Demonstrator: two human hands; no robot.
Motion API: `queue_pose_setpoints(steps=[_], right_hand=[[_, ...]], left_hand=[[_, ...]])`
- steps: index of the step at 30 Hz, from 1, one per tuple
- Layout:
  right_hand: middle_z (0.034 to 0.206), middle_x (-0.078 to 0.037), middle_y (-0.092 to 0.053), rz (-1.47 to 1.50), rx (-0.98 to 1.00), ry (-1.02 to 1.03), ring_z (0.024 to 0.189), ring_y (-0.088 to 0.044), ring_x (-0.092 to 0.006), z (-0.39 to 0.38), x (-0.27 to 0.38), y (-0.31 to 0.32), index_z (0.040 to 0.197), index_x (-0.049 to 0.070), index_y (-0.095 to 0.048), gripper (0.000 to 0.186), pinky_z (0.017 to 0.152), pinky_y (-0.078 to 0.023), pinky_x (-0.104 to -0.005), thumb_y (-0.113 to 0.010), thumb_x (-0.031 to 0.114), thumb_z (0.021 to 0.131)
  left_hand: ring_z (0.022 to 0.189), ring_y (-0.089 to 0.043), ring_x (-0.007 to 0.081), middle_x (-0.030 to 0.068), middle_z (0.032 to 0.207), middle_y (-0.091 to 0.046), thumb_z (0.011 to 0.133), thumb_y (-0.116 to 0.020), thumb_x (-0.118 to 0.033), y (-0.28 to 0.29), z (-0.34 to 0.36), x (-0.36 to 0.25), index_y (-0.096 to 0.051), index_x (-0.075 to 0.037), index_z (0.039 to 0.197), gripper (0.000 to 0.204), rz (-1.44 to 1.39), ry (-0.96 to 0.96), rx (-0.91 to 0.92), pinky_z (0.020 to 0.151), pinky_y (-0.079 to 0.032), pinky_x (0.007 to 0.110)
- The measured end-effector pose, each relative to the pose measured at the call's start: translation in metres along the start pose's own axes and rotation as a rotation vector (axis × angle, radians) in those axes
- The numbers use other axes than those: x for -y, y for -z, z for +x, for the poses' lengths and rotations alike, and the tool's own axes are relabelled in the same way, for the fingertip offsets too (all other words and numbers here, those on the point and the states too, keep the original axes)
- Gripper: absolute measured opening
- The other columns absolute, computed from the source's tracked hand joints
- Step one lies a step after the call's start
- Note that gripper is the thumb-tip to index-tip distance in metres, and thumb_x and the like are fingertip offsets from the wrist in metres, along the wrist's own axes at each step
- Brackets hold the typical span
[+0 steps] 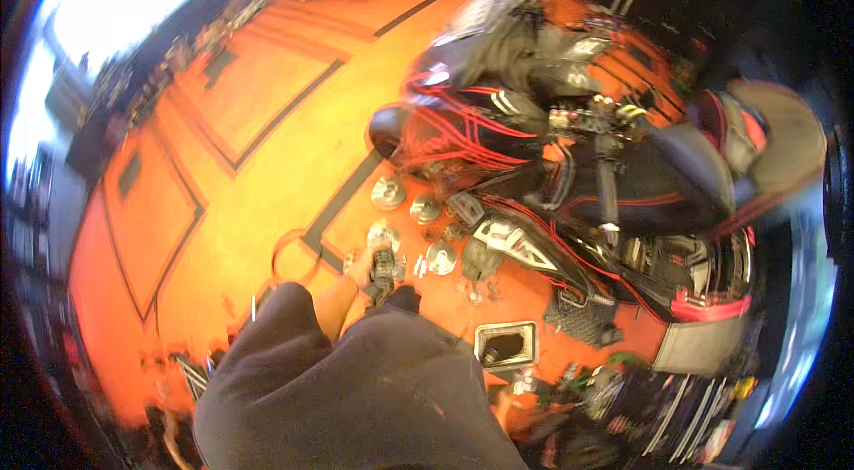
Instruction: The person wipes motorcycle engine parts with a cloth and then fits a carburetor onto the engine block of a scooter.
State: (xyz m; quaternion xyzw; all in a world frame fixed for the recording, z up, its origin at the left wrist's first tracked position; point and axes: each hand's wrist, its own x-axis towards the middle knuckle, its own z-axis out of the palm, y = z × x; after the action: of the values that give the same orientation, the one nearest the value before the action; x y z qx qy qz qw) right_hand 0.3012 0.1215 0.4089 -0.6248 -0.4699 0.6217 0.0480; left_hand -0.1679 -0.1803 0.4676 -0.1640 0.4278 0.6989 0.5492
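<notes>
the left hand [359,265] is gripping a dark part [383,267], it seems; i cannot tell about the right hand. past the left fingers, round silver parts [387,193] are lying loose, so work is looking unfinished.

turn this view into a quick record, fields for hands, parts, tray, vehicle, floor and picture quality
left hand: at a dark cylindrical part, grip blurred
right hand: cannot be made out clearly
loose parts: round metallic pieces on the floor beyond and right of the left hand
tray: silver rectangular tray, dark contents
vehicle: black, motorbike-like vehicle with red lines, at right
floor: orange floor
picture: motion-blurred
</notes>
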Motion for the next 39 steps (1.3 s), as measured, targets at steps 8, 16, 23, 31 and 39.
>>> queue_pose_setpoints(steps=[8, 16, 23, 31, 39], right_hand=[[0.069, -0.009, -0.056, -0.336, 0.101, -0.132, 0.055, -0.056, -0.0243, 0.045, 0.108, -0.041, 0.087, 0.005, -0.058, 0.014, 0.051, -0.049, -0.036, -0.063, 0.014, 0.078], [0.069, -0.009, -0.056, -0.448, 0.087, -0.135, 0.054, -0.056, -0.0242, 0.069, 0.178, -0.197, 0.087, 0.005, -0.059, 0.013, 0.049, -0.05, -0.034, -0.064, 0.01, 0.076], [0.099, -0.012, -0.06, -0.62, 0.341, -0.046, 0.083, -0.061, -0.0216, 0.065, 0.241, -0.369, 0.122, 0.0, -0.048, 0.034, 0.07, -0.051, -0.0372, -0.052, 0.019, 0.094], [0.083, -0.01, -0.061, -0.626, 0.317, -0.244, 0.068, -0.061, -0.0194, 0.091, 0.237, -0.505, 0.106, 0.002, -0.056, 0.021, 0.06, -0.051, -0.0356, -0.052, 0.018, 0.093], [0.073, -0.011, -0.059, -0.615, 0.229, -0.602, 0.062, -0.057, -0.0214, 0.083, 0.128, -0.653, 0.092, 0.001, -0.058, 0.035, 0.061, -0.05, -0.038, -0.049, 0.035, 0.095]], left_hand=[[0.063, -0.059, 0.0284, 0.0115, 0.083, -0.065, 0.081, -0.041, -0.055, 0.117, -0.131, 0.112, -0.064, -0.005, 0.094, 0.056, -0.746, -0.276, -0.632, 0.053, -0.047, 0.041], [0.077, -0.061, 0.0304, 0.0137, 0.091, -0.064, 0.083, -0.049, -0.041, 0.134, -0.205, 0.164, -0.059, -0.002, 0.096, 0.042, -1.007, -0.506, -1.057, 0.069, -0.051, 0.045], [0.083, -0.06, 0.0289, 0.0082, 0.089, -0.063, 0.083, -0.051, -0.044, 0.175, -0.156, 0.097, -0.061, -0.012, 0.089, 0.034, -1.13, -0.742, -0.783, 0.075, -0.051, 0.046], [0.072, -0.06, 0.0245, 0.0068, 0.079, -0.061, 0.081, -0.055, -0.044, 0.229, -0.143, -0.072, -0.056, -0.013, 0.08, 0.031, -0.878, -0.588, -0.666, 0.069, -0.051, 0.041], [0.075, -0.062, 0.0247, 0.0112, 0.083, -0.062, 0.084, -0.051, -0.041, 0.335, -0.143, -0.285, -0.059, -0.007, 0.092, 0.036, -0.5, -0.1, -0.958, 0.067, -0.053, 0.04]])
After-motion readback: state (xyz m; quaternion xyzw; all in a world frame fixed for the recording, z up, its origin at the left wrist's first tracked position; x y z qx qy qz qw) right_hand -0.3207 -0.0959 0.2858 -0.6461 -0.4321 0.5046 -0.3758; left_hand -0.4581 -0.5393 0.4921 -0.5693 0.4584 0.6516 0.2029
